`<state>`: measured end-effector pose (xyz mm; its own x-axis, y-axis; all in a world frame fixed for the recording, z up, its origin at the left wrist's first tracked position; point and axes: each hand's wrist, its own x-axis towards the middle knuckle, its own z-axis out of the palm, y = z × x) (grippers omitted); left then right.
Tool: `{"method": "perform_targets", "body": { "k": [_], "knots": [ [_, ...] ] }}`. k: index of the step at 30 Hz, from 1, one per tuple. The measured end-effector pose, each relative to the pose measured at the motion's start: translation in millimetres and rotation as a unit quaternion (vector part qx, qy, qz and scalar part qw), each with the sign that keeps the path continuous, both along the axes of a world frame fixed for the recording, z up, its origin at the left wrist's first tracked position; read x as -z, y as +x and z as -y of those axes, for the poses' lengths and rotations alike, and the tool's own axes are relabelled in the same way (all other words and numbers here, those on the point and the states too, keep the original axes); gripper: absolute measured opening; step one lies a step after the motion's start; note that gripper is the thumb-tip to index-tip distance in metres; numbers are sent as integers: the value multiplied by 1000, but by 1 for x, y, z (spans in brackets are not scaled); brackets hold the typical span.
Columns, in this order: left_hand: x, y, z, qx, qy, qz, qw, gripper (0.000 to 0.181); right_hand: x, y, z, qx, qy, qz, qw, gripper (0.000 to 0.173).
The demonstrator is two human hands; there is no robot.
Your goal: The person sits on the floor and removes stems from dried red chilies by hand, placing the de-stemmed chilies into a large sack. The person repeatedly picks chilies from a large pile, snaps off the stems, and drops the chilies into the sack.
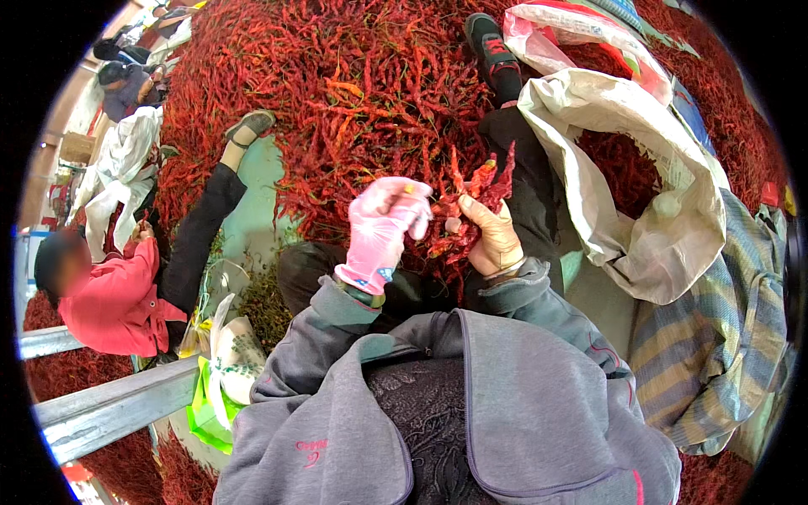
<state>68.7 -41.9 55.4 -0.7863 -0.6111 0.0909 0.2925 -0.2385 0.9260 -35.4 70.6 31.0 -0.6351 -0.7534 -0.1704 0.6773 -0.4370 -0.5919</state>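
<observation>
Several dried red chili peppers (489, 177) are gripped in my bare right hand (493, 237), its thumb pressed over them. Just to the left is my left hand (392, 221) in a pink patterned glove, with its fingers curled. A small orange-yellow bit shows at those fingers; whether they hold it, I cannot tell. Both hands are above my lap, at the near edge of a large heap of red chili peppers (379, 82). More chilies lie below and between the hands, partly hidden by them.
An open white woven sack (688, 233) with chilies inside stands at my right, near a striped cloth (694, 372). A person in a red jacket (120, 303) sits at my left, one leg stretched to the heap. Metal beams (120, 404) and a green bag (211, 416) are lower left.
</observation>
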Motion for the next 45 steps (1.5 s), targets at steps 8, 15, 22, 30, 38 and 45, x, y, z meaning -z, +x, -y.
{"method": "perform_targets", "body": {
  "k": [8,15,22,30,38,45],
  "knots": [
    [-2,10,34,-76,-575,164,798,35,6,-4,-1,9,-16,-27,999,27],
    [-10,-3,6,44,-352,97,930,21,9,3,1,16,-15,-65,998,25],
    [-12,-4,7,39,-151,121,980,16,24,-13,-7,35,2,23,999,20],
    [-11,-17,2,66,-200,107,972,17,35,-11,-10,10,-28,66,997,28],
    [-6,-39,-7,69,-507,138,848,15,33,-16,-11,-22,-56,-20,998,43],
    [-19,-43,0,162,-371,152,902,24,37,-17,-8,-12,-46,73,996,28]
  ]
}}
